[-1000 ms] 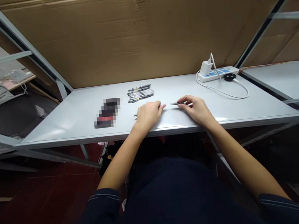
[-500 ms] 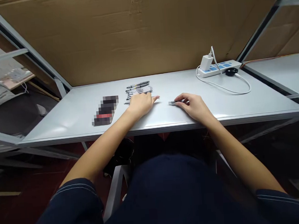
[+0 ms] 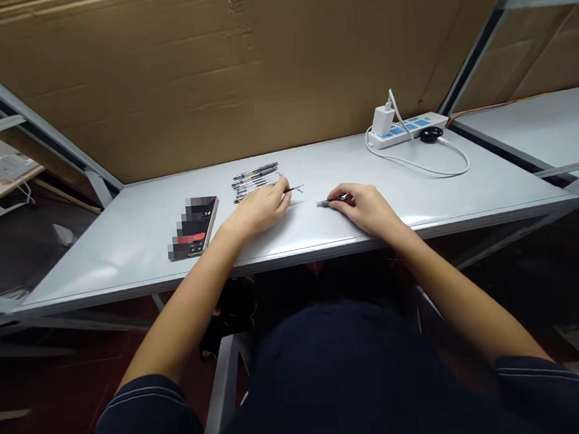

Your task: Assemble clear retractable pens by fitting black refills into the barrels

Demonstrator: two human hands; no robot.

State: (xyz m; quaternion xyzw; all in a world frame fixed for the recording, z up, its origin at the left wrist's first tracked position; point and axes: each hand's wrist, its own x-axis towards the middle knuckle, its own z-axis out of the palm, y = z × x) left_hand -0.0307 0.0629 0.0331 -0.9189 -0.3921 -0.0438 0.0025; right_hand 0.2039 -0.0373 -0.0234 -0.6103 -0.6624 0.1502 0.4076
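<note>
My left hand (image 3: 263,206) is closed in a pinch on a thin dark pen refill (image 3: 294,188), its tip pointing right. Just in front of that hand and partly covered by it, several pens (image 3: 256,174) lie side by side, some dark and some clear. To the right, my right hand (image 3: 361,204) grips a grey pen barrel (image 3: 323,203) between thumb and fingers, low over the tabletop. Its end points left toward the refill, and the rest of it is hidden by the fingers.
On the white table (image 3: 121,243) a phone (image 3: 195,228) lies at the left, partly pixelated. A white power strip (image 3: 408,131) with a charger (image 3: 383,121), a white cable (image 3: 415,162) and a black round object (image 3: 431,134) sits at the back right. Cardboard (image 3: 277,64) stands behind.
My left hand has drawn its fingers together on a refill, which now sticks out to the right. My right hand keeps its hold. The view has shifted slightly.
</note>
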